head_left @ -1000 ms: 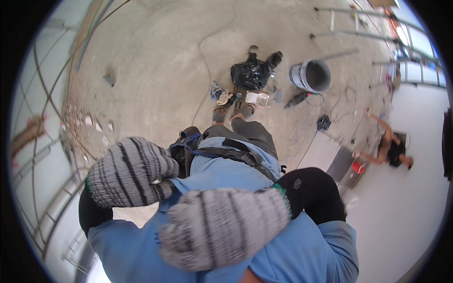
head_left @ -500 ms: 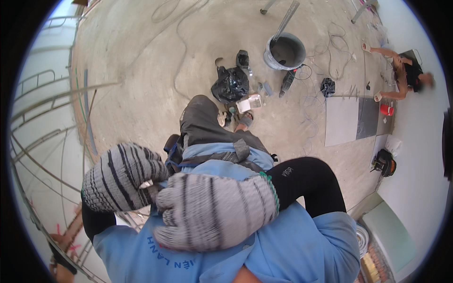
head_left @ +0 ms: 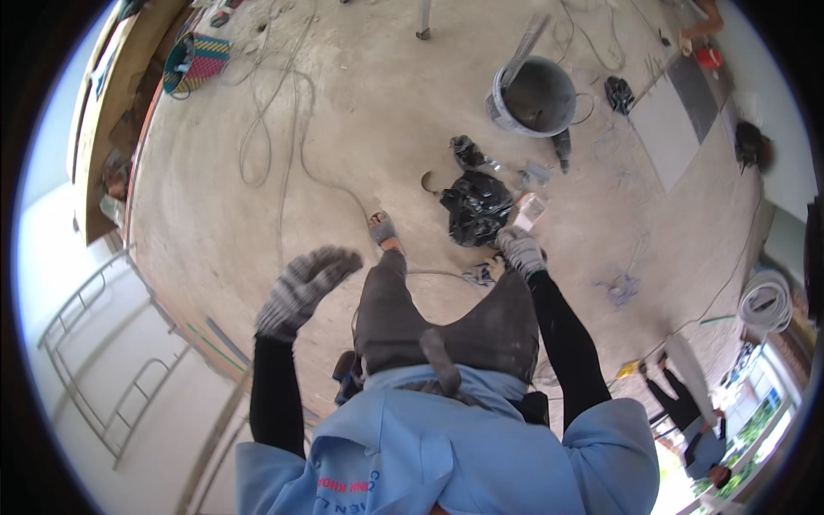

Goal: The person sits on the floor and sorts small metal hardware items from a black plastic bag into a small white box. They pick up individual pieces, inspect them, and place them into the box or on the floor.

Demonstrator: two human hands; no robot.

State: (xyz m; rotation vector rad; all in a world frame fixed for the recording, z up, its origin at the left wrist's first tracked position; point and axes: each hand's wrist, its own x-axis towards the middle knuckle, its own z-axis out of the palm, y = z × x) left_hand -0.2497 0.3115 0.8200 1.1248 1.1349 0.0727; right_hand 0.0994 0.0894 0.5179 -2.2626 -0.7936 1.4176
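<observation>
Both my hands wear grey knit gloves with dark stripes. My left hand (head_left: 311, 287) is raised out to the left, its fingers stretched and bent toward the right, holding nothing. My right hand (head_left: 522, 251) reaches forward past my right knee, and its fingers look extended with nothing visible in them. Just beyond those fingertips lies a crumpled black plastic bag (head_left: 477, 209); whether they touch it I cannot tell. A small white open box (head_left: 527, 211) sits beside the bag. A bunched cloth-like item (head_left: 487, 271) lies by my right knee, partly hidden.
A grey bucket (head_left: 539, 99) with a long tool in it stands farther off. Cables (head_left: 296, 129) trail over the concrete floor. Flat panels (head_left: 665, 142) lie at the right, a woven basket (head_left: 196, 64) at the far left. A person (head_left: 695, 421) is at lower right.
My hands were together before my chest. They have parted, the left outward and the right forward toward the black bag. The view has shifted and my legs now stand apart.
</observation>
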